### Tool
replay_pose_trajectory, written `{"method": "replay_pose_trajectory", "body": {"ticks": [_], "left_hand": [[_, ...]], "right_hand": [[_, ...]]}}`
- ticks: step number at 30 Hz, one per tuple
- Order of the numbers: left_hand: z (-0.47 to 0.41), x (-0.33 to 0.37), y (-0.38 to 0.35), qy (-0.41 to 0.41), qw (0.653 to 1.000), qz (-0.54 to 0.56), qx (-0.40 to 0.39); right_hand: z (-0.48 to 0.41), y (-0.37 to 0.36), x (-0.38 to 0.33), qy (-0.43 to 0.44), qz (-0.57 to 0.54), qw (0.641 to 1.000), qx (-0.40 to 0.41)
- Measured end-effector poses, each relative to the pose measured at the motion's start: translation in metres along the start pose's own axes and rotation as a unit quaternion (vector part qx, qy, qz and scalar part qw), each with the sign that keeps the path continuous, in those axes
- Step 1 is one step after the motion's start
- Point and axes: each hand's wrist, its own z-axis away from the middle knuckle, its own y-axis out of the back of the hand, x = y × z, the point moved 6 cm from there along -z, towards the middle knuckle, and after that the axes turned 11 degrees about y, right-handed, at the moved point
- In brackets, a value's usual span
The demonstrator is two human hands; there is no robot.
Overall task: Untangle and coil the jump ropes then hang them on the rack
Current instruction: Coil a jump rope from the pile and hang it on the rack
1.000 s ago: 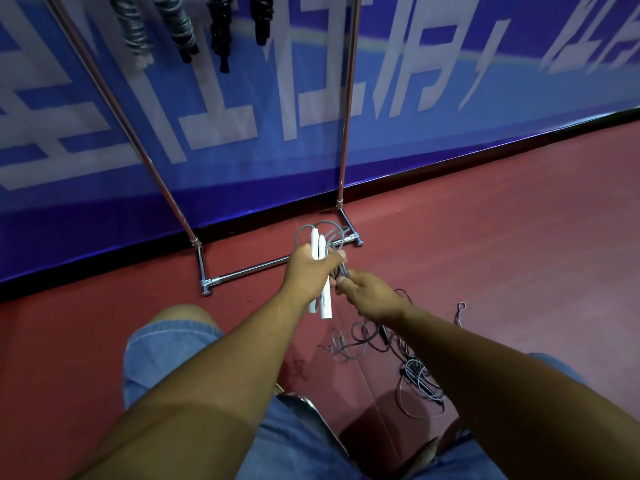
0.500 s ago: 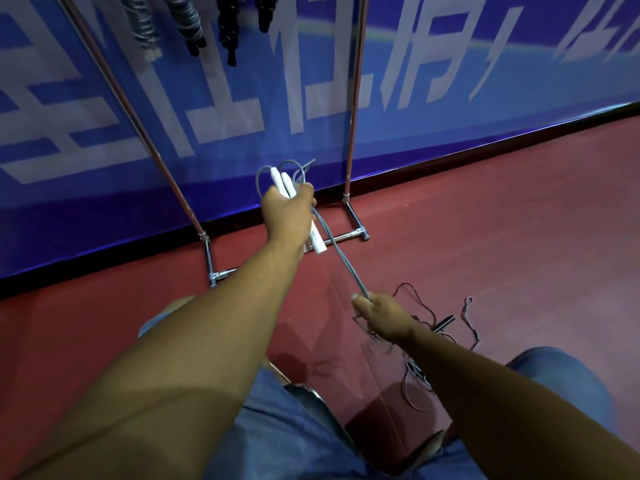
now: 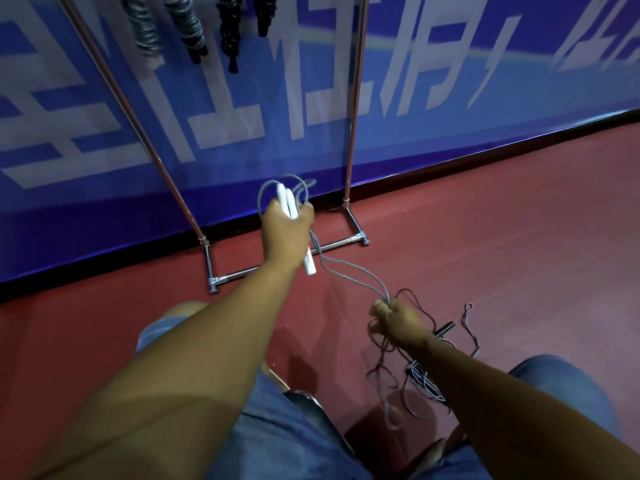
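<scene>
My left hand (image 3: 286, 233) grips the two white handles (image 3: 289, 206) of a grey jump rope, with a few loops of cord standing above the fist. The grey cord (image 3: 349, 275) runs down and right to my right hand (image 3: 398, 322), which pinches it low near the floor. Under and right of that hand lies a tangle of dark ropes (image 3: 426, 375) with a black handle (image 3: 445, 329). The metal rack (image 3: 351, 133) stands ahead against the banner. Several coiled ropes (image 3: 183, 29) hang from its top.
A blue banner (image 3: 450, 81) with white characters closes off the far side. The rack's base bar (image 3: 277, 265) lies on the red floor (image 3: 519, 254) just beyond my left hand. My knees in blue denim shorts (image 3: 284, 427) fill the bottom of the view.
My hands went from close together to wide apart, stretching the grey cord. In the last half second the cord has slackened and forms a loop between them.
</scene>
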Motion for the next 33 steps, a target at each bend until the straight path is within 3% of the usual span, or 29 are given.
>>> {"method": "replay_pose_trajectory", "body": {"ticks": [4,10,26,30,33], "left_hand": [[0.014,-0.044,-0.018,0.019,0.989,-0.12,-0.079],[0.042,-0.076,-0.038,0.093,0.973,-0.093,-0.19],[0.048,-0.069,-0.048,0.128,0.966,-0.048,-0.221],[0.048,-0.056,-0.052,0.103,0.973,-0.082,-0.189],[0.036,-0.042,-0.045,0.087,0.987,-0.076,-0.113]], "right_hand": [[-0.004,-0.004,-0.026,0.033,-0.039,0.998,0.039],[-0.005,-0.015,-0.079,0.135,0.04,0.99,0.014],[-0.013,-0.032,-0.079,0.179,0.226,0.954,-0.087],[-0.008,-0.029,-0.084,0.182,0.167,0.966,-0.078],[-0.006,-0.022,-0.087,0.16,0.076,0.983,-0.038]]}}
